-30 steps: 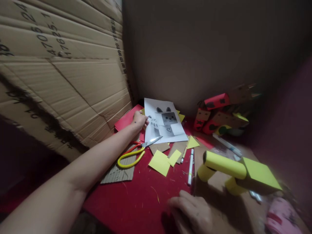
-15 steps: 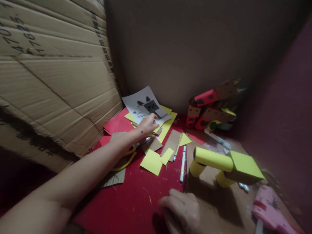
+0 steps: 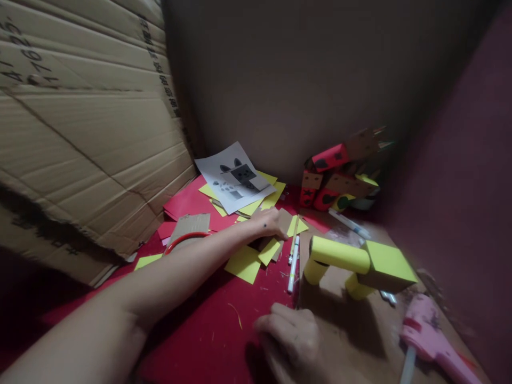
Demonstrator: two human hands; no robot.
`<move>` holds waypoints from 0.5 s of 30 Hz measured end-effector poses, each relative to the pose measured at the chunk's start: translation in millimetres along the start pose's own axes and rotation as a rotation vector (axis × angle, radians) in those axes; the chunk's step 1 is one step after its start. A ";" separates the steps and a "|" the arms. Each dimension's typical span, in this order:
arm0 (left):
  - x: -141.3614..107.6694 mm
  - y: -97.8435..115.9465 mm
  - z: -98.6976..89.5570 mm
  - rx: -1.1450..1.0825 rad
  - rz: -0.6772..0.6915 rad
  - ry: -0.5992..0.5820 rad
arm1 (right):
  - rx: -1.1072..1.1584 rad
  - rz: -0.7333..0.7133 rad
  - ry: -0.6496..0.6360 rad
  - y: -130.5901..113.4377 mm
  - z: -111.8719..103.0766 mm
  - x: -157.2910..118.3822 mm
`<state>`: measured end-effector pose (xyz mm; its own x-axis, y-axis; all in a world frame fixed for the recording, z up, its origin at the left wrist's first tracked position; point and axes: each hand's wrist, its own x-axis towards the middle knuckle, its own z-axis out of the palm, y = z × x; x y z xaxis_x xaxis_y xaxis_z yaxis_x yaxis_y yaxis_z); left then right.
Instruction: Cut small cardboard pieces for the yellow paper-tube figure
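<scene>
My left hand [image 3: 271,224] reaches out over a brown cardboard strip [image 3: 285,217], a finger stretched toward the strip's edge. It holds nothing that I can see, though some fingers are hidden. Just below it lie a small yellow paper rectangle [image 3: 269,253] and a larger yellow square [image 3: 244,265]. Right of the fingertips are a pencil [image 3: 295,230] on a yellow triangle [image 3: 303,226] and a white marker [image 3: 293,266]. My right hand [image 3: 294,333] rests curled at the near edge of the red surface, with nothing visible in it.
A yellow paper-covered animal figure [image 3: 340,253] stands on brown board, with a pink glue gun [image 3: 428,330] nearer. Behind are red-and-brown decorated boxes [image 3: 332,184]. A printed sheet [image 3: 236,178] lies on coloured papers. A large cardboard panel [image 3: 92,122] rises at left.
My left hand has moved from the printed sheet rightward and nearer, onto the cardboard strip. The red scissors-like handle shows left of my forearm now. My right hand stays curled in place.
</scene>
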<state>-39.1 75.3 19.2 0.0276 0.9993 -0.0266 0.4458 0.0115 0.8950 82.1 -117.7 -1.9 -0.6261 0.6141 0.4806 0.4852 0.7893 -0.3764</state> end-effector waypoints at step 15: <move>11.3 16.3 -63.3 -0.343 0.114 0.059 | 0.028 0.012 0.028 -0.4 2.6 -0.8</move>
<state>-88.1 89.0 61.6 0.0033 0.9951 0.0985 0.1161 -0.0982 0.9884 80.9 -118.5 -4.2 -0.6029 0.6234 0.4979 0.4750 0.7819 -0.4037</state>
